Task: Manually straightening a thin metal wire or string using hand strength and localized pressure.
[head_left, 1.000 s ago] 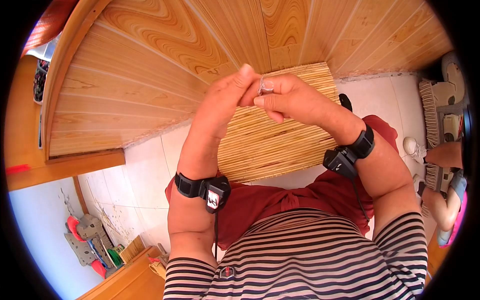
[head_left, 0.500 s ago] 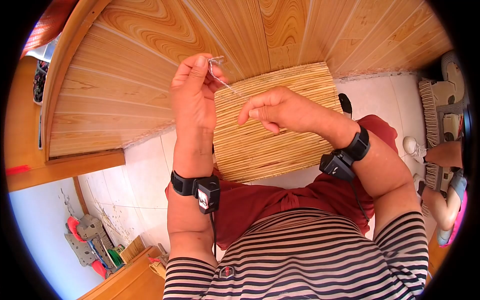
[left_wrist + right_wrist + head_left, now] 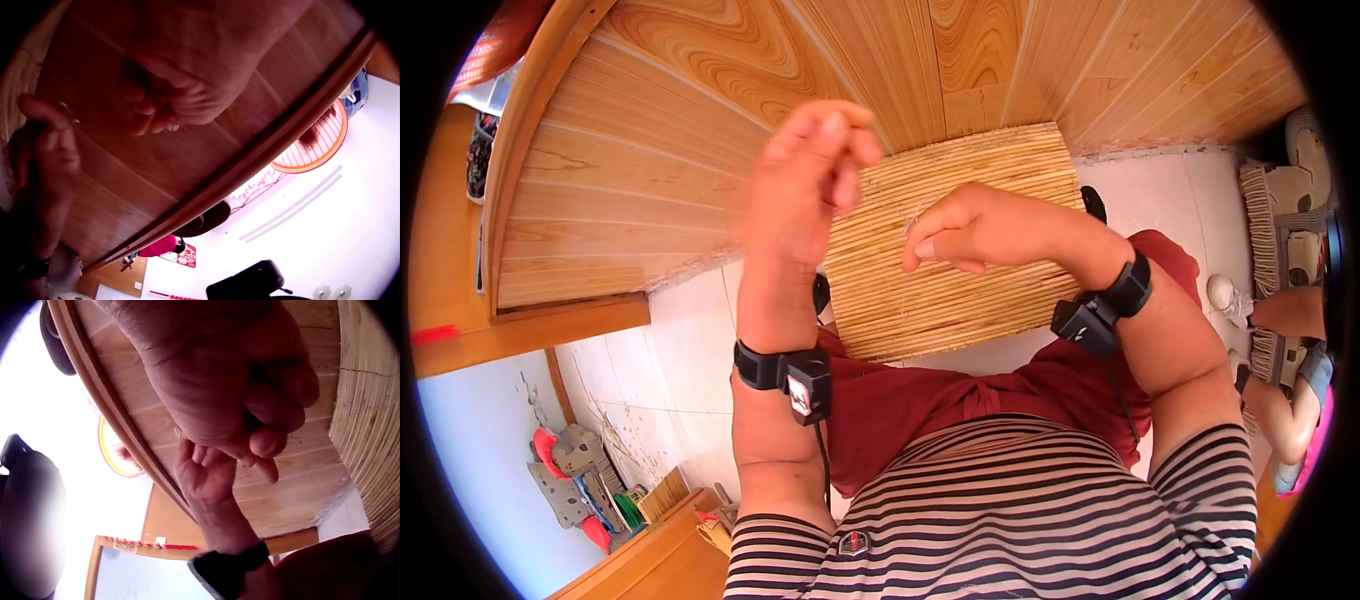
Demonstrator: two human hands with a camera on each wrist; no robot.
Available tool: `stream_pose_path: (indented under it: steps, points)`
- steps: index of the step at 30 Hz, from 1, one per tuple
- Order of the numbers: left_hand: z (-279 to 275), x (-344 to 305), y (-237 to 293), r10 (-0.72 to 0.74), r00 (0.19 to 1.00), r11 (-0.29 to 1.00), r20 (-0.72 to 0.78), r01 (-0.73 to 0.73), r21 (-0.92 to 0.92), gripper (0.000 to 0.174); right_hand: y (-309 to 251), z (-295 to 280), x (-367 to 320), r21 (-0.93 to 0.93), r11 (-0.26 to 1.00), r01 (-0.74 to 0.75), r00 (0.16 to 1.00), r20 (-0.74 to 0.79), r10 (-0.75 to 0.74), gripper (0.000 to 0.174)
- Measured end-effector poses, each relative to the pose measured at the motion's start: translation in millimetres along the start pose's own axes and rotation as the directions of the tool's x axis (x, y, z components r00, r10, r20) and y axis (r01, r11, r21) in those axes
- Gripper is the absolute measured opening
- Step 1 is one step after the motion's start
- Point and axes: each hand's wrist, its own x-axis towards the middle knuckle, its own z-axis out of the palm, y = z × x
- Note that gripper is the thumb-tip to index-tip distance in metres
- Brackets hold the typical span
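My right hand (image 3: pixel 985 232), above the woven mat, pinches a thin clear strand (image 3: pixel 914 214) between thumb and curled index finger. Only a faint loop of the strand shows, at the fingertips; a small glint of it (image 3: pixel 72 115) also appears in the left wrist view. To the left and higher, my left hand (image 3: pixel 808 175) is blurred, its fingers bent and the thumb near the index finger. Both hands are apart. The left hand (image 3: pixel 209 472) turns its palm up in the right wrist view; I cannot tell whether it grips the strand's other end.
The straw-coloured slatted mat (image 3: pixel 960 290) lies below the hands, in front of my knees. A curved wood-grain panel (image 3: pixel 660 130) rises beyond it. Another person's leg (image 3: pixel 1290 310) and shoe are at the right. Tools and a brush (image 3: pixel 665 495) stand at lower left.
The hands were together around the strand, then drew apart with it stretched between them. Now the left hand is blurred, and the strand shows only near the right fingertips.
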Motion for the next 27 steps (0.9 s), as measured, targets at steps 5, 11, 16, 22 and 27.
stream_pose_path:
  steps: [5,11,16,22,27]
  points:
    - [26,-6,-20,-0.266,0.939,0.964,0.217,0.251,0.093,0.043,-8,-26,-18,0.157,0.984,0.082,0.996,0.032,-0.088,0.033]
    - [12,-2,-13,-0.307,0.913,0.952,0.269,0.295,0.086,0.032,-2,-43,-27,0.298,0.929,0.219,0.964,-0.214,-0.158,0.036]
    - [10,-1,-10,-0.287,0.92,0.957,0.266,0.263,0.125,0.018,0,-48,-34,0.347,0.897,0.275,0.901,-0.418,-0.115,0.031]
    - [0,4,-6,-0.221,0.964,0.954,0.151,0.182,0.238,0.013,10,-56,-39,0.435,0.773,0.462,0.786,-0.604,-0.13,0.025]
    - [-3,6,-7,-0.182,0.981,0.951,0.071,0.157,0.266,0.012,11,-60,-42,0.488,0.627,0.608,0.699,-0.703,-0.131,0.023]
